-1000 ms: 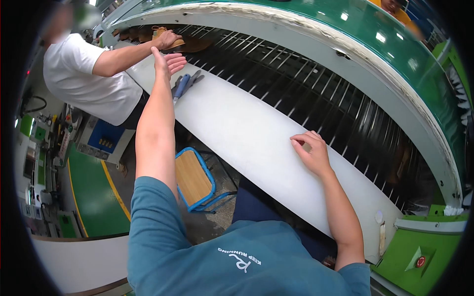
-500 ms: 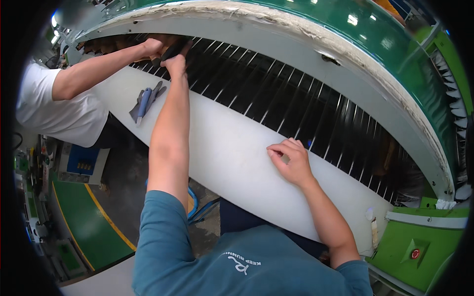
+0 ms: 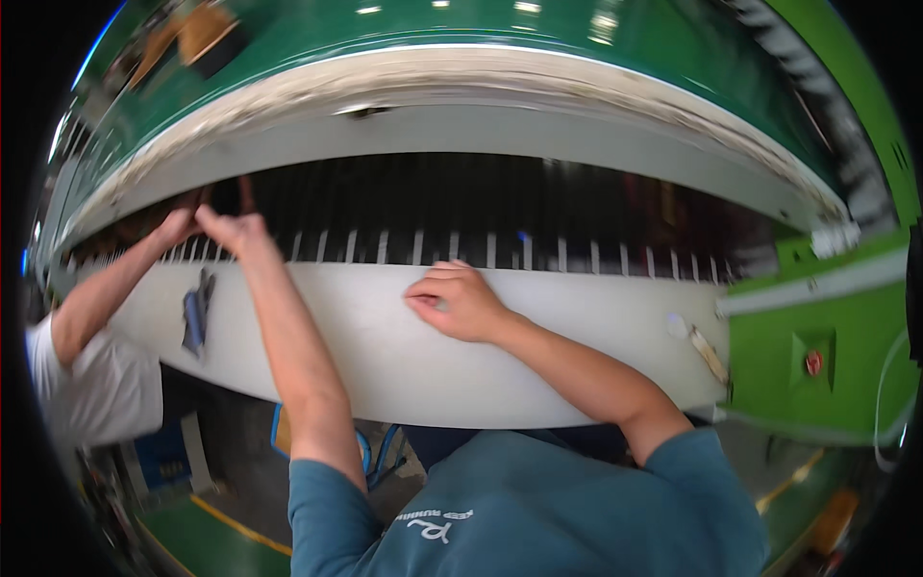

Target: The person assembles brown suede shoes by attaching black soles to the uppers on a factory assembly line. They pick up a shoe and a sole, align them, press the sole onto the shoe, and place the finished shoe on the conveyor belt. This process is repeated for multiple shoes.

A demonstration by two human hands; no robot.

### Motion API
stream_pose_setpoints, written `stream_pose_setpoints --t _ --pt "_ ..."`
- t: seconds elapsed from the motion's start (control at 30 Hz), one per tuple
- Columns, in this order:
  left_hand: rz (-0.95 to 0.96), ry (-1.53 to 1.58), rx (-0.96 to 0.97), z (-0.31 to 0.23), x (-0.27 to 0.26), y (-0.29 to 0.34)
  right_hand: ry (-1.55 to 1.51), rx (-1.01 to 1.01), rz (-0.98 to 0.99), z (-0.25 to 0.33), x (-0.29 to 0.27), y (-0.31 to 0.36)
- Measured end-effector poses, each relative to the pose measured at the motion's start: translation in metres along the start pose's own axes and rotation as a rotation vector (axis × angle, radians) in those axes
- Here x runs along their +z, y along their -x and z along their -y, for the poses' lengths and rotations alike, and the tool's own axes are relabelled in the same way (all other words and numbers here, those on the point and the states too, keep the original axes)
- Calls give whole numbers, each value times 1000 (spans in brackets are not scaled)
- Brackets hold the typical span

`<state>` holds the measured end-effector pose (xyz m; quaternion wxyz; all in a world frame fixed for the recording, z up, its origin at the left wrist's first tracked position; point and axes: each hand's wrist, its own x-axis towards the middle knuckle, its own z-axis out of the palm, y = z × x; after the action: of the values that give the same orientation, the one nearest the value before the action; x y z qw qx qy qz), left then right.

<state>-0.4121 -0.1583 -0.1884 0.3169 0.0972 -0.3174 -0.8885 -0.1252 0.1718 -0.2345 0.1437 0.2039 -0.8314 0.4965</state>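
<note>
My left hand (image 3: 234, 231) reaches far left, over the white table's edge to the dark opening of the machine. Its fingers curl about something dark, too blurred to name. A co-worker's hand (image 3: 179, 225) is right beside it, at the same spot. My right hand (image 3: 454, 301) rests on the white table (image 3: 375, 375) near the slatted edge, fingers curled and thumb bent in towards them, with a small gap inside. Nothing shows in it. Between the left arm and the co-worker lies a blue-grey tool (image 3: 195, 322), perhaps a knife, on a dark glove.
Thin pale slats (image 3: 419, 247) line the dark opening (image 3: 461, 197) beneath a grey frame and a green cover (image 3: 500, 24). At right stands a green machine housing (image 3: 779, 365) with a red button (image 3: 814, 363). A pale-handled tool (image 3: 707, 351) lies near the table's right end.
The view has swung, so the table lies more level and everything sits further left. My left hand stays at the opening beside the co-worker's; my right hand keeps its curled pose on the table.
</note>
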Motion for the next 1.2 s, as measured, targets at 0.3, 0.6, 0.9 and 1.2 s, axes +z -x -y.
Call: stream_pose_setpoints --t 0.3,0.6,0.9,1.2 --pt "194 230 -122 -23 -57 71 -187 117 -1 5 1 -6" --pt "405 -289 -96 -128 -86 297 -528 152 218 79 5 -22" --pt "709 -440 -265 -205 -86 391 -877 158 307 147 13 -27" --pt "818 -488 -286 -197 -78 402 -1026 378 247 141 0 -17"
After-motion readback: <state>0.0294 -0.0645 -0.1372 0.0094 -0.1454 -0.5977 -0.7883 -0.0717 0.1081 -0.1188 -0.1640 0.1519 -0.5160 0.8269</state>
